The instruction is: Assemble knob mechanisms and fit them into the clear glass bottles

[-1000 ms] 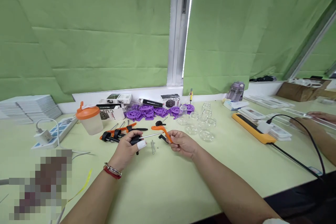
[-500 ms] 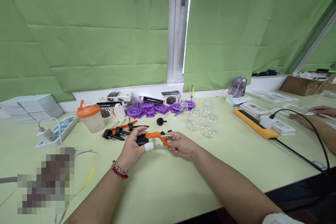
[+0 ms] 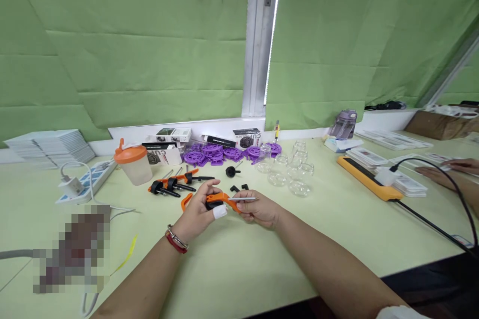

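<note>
My left hand (image 3: 198, 215), with a white wrap on its thumb, is closed around an orange plastic piece (image 3: 216, 198) with a black part (image 3: 212, 205) against it. A curved orange end (image 3: 186, 202) sticks out to the left of that hand. My right hand (image 3: 261, 209) pinches the right end of the orange piece. A thin metal rod (image 3: 245, 199) lies across its fingers. Just behind are small black elbow-shaped parts (image 3: 234, 188) and a round black part with a metal stem (image 3: 232, 172). Several orange-and-black assemblies (image 3: 172, 185) lie behind my left hand.
Purple wheel-like pieces (image 3: 211, 152) and small boxes (image 3: 247, 138) line the back. Clear rounded cups (image 3: 279, 174) stand right of centre. An orange-lidded cup (image 3: 133, 164) and power strip (image 3: 86, 184) are at left. A yellow-orange bar (image 3: 368, 179) and another person's hands (image 3: 434, 174) are at right.
The orange piece has turned in my hands, and its curved end now shows left of my left hand. The metal rod shows at greater length. The view has shifted slightly.
</note>
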Demonstrator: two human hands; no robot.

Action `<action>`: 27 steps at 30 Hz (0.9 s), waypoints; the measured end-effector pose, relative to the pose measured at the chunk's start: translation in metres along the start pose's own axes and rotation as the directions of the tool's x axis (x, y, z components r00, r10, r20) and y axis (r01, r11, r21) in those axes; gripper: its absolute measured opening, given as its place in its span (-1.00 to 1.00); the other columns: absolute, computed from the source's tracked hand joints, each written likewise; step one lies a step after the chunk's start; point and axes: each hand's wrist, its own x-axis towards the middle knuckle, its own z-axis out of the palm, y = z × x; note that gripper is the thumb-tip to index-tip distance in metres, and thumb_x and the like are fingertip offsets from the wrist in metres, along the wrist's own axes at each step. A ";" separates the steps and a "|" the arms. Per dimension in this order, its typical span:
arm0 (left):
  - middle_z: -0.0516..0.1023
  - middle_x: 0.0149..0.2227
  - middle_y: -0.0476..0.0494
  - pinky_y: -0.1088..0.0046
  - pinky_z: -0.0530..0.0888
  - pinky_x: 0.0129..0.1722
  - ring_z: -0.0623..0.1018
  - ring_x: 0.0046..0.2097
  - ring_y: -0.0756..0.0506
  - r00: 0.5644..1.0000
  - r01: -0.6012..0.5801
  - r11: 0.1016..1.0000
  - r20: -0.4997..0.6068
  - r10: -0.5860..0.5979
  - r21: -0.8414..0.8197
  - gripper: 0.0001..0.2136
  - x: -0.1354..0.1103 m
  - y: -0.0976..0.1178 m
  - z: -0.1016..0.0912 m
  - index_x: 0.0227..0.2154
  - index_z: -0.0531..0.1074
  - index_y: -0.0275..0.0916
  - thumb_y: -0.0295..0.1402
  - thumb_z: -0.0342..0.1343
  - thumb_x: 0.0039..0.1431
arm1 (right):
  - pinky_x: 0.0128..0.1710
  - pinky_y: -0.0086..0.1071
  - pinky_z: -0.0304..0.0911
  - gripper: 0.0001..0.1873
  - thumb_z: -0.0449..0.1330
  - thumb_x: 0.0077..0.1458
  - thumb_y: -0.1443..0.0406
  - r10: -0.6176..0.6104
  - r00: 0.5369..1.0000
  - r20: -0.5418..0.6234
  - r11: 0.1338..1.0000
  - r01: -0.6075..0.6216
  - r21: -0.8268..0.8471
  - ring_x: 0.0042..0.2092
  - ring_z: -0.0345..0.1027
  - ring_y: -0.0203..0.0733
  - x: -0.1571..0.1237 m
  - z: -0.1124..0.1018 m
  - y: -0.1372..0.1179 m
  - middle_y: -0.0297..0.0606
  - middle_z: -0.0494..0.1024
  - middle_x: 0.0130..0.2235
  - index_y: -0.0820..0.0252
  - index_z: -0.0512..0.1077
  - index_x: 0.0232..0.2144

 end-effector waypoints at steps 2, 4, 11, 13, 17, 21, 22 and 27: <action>0.38 -0.12 -0.17 0.39 0.40 -0.17 0.44 -0.15 -0.07 1.000 -0.010 1.000 0.005 0.010 0.002 -0.45 -0.001 0.000 -0.001 0.11 0.14 -0.11 -0.26 0.16 0.05 | -0.58 -0.48 -0.29 -0.61 0.40 -0.22 0.20 0.006 1.000 0.004 1.000 -0.006 -0.005 -0.60 -0.08 -0.50 0.000 0.000 0.000 -0.48 0.25 -0.59 0.24 0.38 -0.35; 0.39 -0.12 -0.17 0.39 0.40 -0.17 0.44 -0.15 -0.06 1.000 -0.026 0.999 0.002 0.026 0.026 -0.45 -0.001 0.000 -0.002 0.15 0.13 -0.09 -0.26 0.13 0.08 | -0.58 -0.48 -0.29 -0.61 0.41 -0.23 0.19 0.012 1.000 -0.003 1.000 -0.012 -0.009 -0.61 -0.09 -0.51 -0.001 0.000 -0.001 -0.48 0.25 -0.59 0.24 0.38 -0.36; 0.47 -0.13 -0.18 0.36 0.39 -0.13 0.45 -0.14 -0.12 0.998 -0.068 0.992 -0.007 0.069 0.102 -0.68 0.002 0.005 -0.002 -0.10 0.48 -0.14 -0.22 0.12 0.06 | -0.60 -0.51 -0.24 -0.57 0.41 -0.25 0.16 0.014 0.999 -0.046 0.999 -0.017 -0.048 -0.61 -0.07 -0.49 0.001 0.001 -0.001 -0.51 0.21 -0.61 0.24 0.39 -0.35; 0.49 -0.19 -0.17 0.38 0.40 -0.23 0.46 -0.25 -0.08 0.998 -0.036 0.996 -0.056 0.041 0.082 -0.67 0.003 0.005 -0.003 -0.09 0.46 -0.16 -0.21 0.11 0.07 | -0.61 -0.50 -0.16 -0.62 0.33 -0.13 0.11 -0.039 0.995 -0.091 0.991 0.026 -0.133 -0.60 0.00 -0.46 0.004 -0.002 0.002 -0.44 0.29 -0.56 0.24 0.40 -0.34; 0.43 -0.46 -0.06 0.41 0.36 -0.35 0.39 -0.41 -0.03 0.968 0.015 1.000 -0.251 -0.016 -0.006 -0.59 0.007 0.000 -0.011 -0.04 0.40 -0.24 -0.16 0.10 0.09 | -0.50 -0.43 0.10 -0.77 0.12 0.11 0.17 -0.319 0.921 -0.222 0.778 0.121 -0.617 -0.49 0.20 -0.35 0.013 -0.002 0.012 -0.29 0.46 -0.40 0.21 0.45 -0.31; 0.40 -0.51 -0.01 0.45 0.32 -0.37 0.38 -0.42 -0.02 0.912 0.017 0.995 -0.407 -0.053 -0.094 -0.51 0.011 -0.009 -0.021 0.00 0.37 -0.26 -0.09 0.11 0.06 | -0.20 -0.29 0.15 -0.78 0.04 0.16 0.39 -0.458 0.873 0.165 -0.030 0.171 -0.985 -0.14 0.26 -0.15 0.021 0.013 0.019 -0.17 0.51 -0.14 0.18 0.48 -0.23; 0.40 -0.51 -0.01 0.46 0.31 -0.39 0.37 -0.43 -0.01 0.904 0.020 0.995 -0.424 -0.061 -0.100 -0.50 0.012 -0.011 -0.023 0.01 0.37 -0.26 -0.08 0.11 0.05 | -0.18 -0.27 0.13 -0.77 0.03 0.17 0.41 -0.409 0.876 0.257 -0.208 0.185 -0.961 -0.12 0.24 -0.13 0.022 0.018 0.020 -0.15 0.51 -0.14 0.19 0.47 -0.22; 0.40 -0.51 -0.01 0.50 0.30 -0.41 0.36 -0.44 0.01 0.892 0.025 0.997 -0.450 -0.054 -0.070 -0.50 0.012 -0.016 -0.027 0.02 0.36 -0.25 -0.07 0.09 0.07 | -0.22 -0.23 0.06 -0.79 0.00 0.17 0.46 -0.200 0.862 0.465 -0.629 0.251 -0.736 -0.18 0.21 -0.08 0.026 0.035 0.025 -0.10 0.49 -0.35 0.30 0.45 -0.33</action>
